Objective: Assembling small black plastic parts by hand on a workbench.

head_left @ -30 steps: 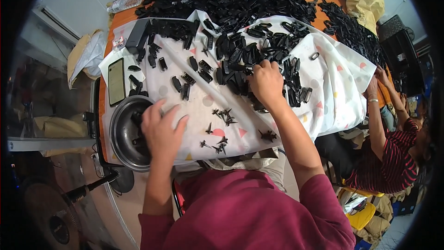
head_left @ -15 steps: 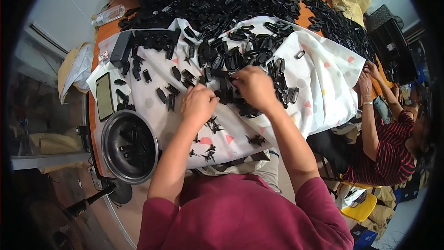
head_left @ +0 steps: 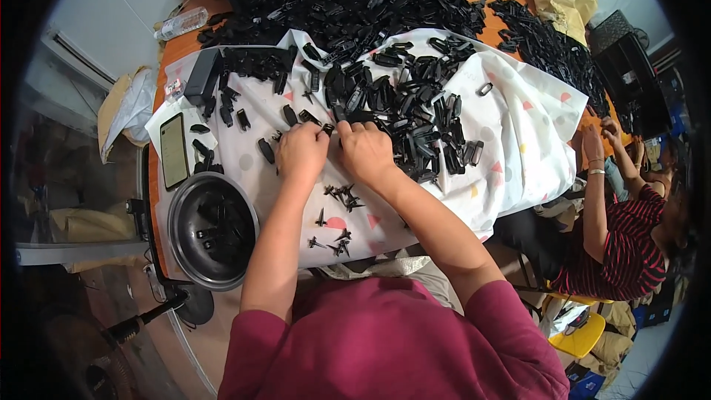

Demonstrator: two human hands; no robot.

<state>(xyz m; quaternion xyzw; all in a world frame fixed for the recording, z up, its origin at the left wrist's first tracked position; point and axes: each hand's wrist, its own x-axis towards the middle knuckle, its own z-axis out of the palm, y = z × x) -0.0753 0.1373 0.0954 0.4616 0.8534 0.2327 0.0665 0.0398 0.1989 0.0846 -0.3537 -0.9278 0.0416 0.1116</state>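
Left hand (head_left: 300,152) and right hand (head_left: 364,150) meet knuckle to knuckle on the white cloth (head_left: 511,141), fingers pinched together on one small black part (head_left: 328,130) between them; grip appears closed, the part mostly hidden. Just behind lies the pile of black clips (head_left: 415,115), within easy reach. Nearer the body, small black offcuts (head_left: 337,196) lie scattered on the cloth. A dark bowl (head_left: 212,230) of pieces sits left, a phone (head_left: 175,151) beside it. Another person (head_left: 629,230) works at right

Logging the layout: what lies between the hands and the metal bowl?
In the head view, only bare patterned cloth separates the left hand from the bowl; small black scraps lie nearer the right hand.
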